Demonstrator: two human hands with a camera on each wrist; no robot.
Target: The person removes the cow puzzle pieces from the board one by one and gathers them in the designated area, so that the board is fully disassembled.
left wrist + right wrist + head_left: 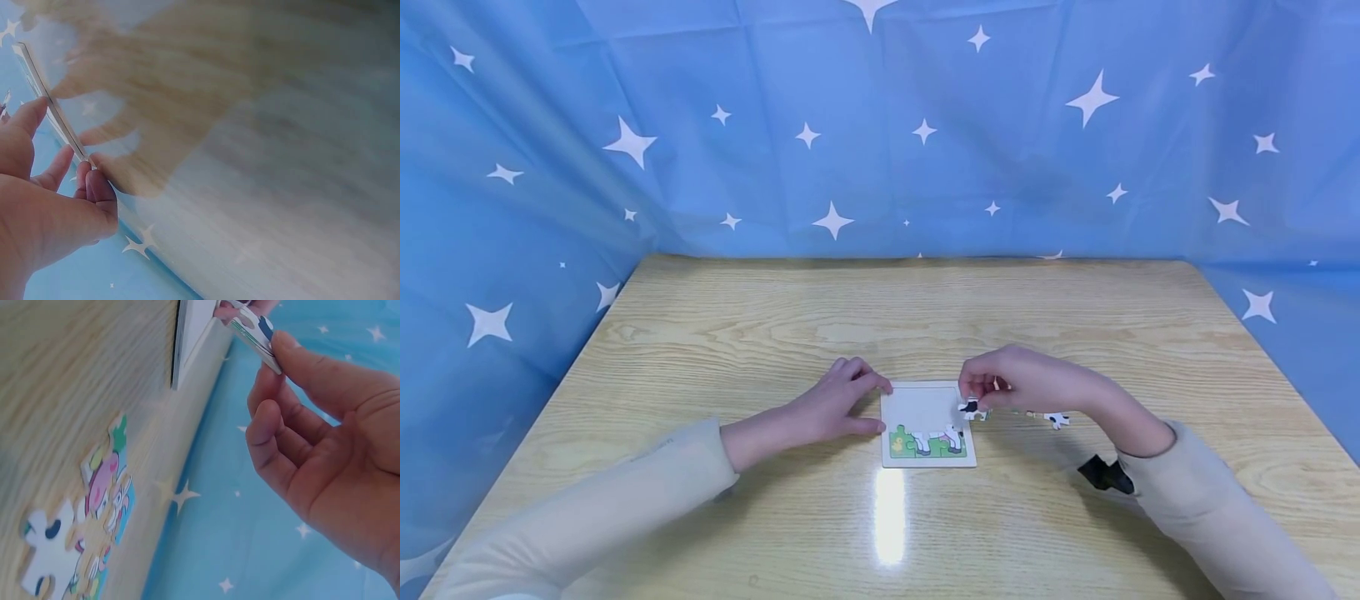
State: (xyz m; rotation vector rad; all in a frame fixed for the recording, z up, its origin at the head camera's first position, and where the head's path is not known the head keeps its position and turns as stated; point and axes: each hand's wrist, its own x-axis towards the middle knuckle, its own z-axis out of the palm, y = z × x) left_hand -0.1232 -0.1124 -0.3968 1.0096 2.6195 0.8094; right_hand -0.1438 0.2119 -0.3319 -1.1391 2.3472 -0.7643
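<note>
A square jigsaw board (pixel 919 407) lies on the table with a pale rim. Its near part holds joined pieces (pixel 928 442) showing a duck, grass and an animal's white legs; bare backing shows beyond them. My left hand (pixel 837 406) touches the board's left edge, thumb and forefinger spread apart along it. Between thumb and fingers, my right hand (pixel 1033 379) pinches a black-and-white jigsaw piece (pixel 255 332) over the board's right edge. Loose jigsaw pieces (pixel 50 553) lie on the table below the right hand, partly hidden by it in the head view.
The wooden table (pixel 760 317) reaches back to a blue curtain (pixel 880 125) with white stars. By the right sleeve is a black object (pixel 1105 475). A bright reflection falls on the tabletop just in front of the board.
</note>
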